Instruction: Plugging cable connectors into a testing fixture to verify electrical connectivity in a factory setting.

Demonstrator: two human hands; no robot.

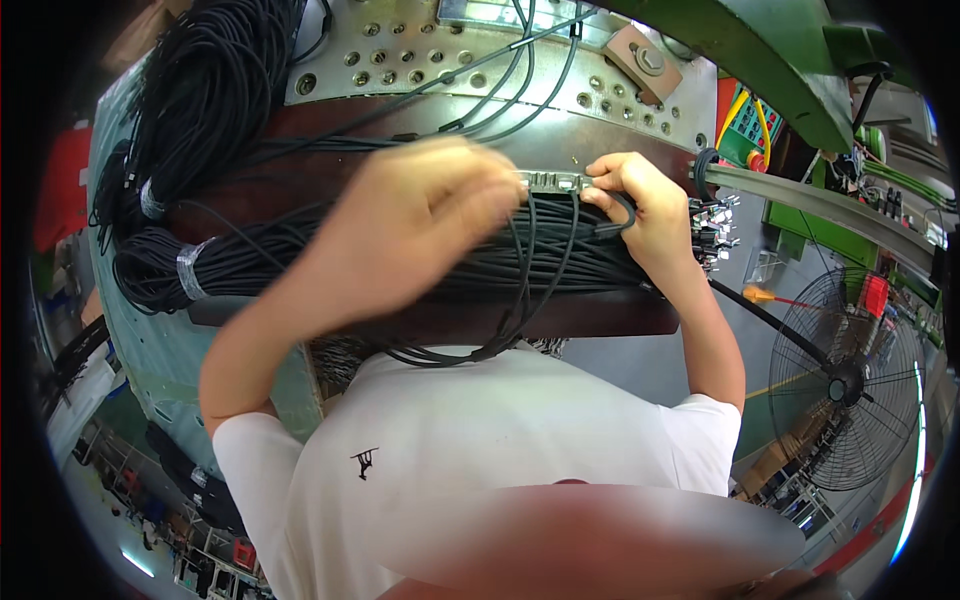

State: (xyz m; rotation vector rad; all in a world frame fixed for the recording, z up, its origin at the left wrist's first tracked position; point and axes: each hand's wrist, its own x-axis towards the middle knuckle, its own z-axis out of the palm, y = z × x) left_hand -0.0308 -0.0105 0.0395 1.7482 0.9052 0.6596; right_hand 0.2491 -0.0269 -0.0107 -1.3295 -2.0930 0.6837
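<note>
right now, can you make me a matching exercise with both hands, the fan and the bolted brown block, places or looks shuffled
Things
1. left hand
2. right hand
3. fan
4. bolted brown block

Places or looks
a. at the right end of the silver metal strip
b. on the holed metal plate
c. motion-blurred
d. black, with a round wire cage

Pairs: 1-c, 2-a, 3-d, 4-b

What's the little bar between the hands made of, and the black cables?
The bar is probably metal: it looks silvery and shiny. The black cables look fairly dull and bend in smooth loops, so maybe rubber or soft plastic outside.
</note>
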